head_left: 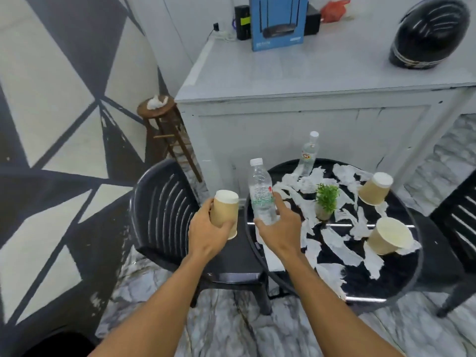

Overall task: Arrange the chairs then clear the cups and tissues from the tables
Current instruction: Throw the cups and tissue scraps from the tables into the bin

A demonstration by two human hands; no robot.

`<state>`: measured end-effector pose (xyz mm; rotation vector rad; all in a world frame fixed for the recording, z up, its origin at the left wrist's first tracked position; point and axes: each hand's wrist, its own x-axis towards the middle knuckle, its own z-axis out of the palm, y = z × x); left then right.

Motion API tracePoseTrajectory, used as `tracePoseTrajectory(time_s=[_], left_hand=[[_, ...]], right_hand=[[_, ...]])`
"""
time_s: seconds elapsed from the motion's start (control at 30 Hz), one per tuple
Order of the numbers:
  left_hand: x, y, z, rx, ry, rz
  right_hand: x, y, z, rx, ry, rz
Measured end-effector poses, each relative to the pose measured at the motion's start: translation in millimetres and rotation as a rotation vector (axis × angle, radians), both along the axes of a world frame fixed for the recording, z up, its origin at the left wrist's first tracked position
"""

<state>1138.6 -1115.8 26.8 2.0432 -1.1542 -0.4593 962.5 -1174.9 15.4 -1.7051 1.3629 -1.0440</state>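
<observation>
My left hand (pixel 210 231) grips an upturned tan paper cup (pixel 224 212) above the black chair (pixel 164 215) at the table's left. My right hand (pixel 279 226) holds a clear plastic bottle (pixel 260 191) with a white cap over the left edge of the round black table (pixel 386 282). Two more tan cups lie tipped on the table, one at the far right (pixel 374 188) and one nearer (pixel 389 235). Torn white tissues (pixel 337 244) are strewn over the tabletop. A second clear bottle (pixel 307 154) stands at the table's far edge.
A small green plant (pixel 325 202) sits in the table's middle. A second black chair (pixel 458 225) stands at the right. Behind is a white counter (pixel 309 81) with a blue box and a black helmet (pixel 428 34). A wooden stool (pixel 159 112) carries a crumpled tissue.
</observation>
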Motion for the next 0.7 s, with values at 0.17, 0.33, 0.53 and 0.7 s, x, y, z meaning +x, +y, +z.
tracePoseTrajectory(time_s=[0.17,0.33,0.53,0.7], left_hand=[[69.1,69.0,14.7,-0.037,-0.028,0.210],[133.9,152.5,14.5,-0.064,-0.020,0.436],[203.4,275.1,-0.7,-0.081,0.036,0.669],[246.2,376.1,-18.6,-0.025,0.087,0.838]], right_hand=[[92.7,31.2,9.6,0.016,-0.022,0.223],[184.7,82.6,17.7,-0.011,0.001,0.432],[283.9,174.4,7.4,0.042,0.047,0.694],[351.8,256.1,-11.5,0.078,0.151,0.848]])
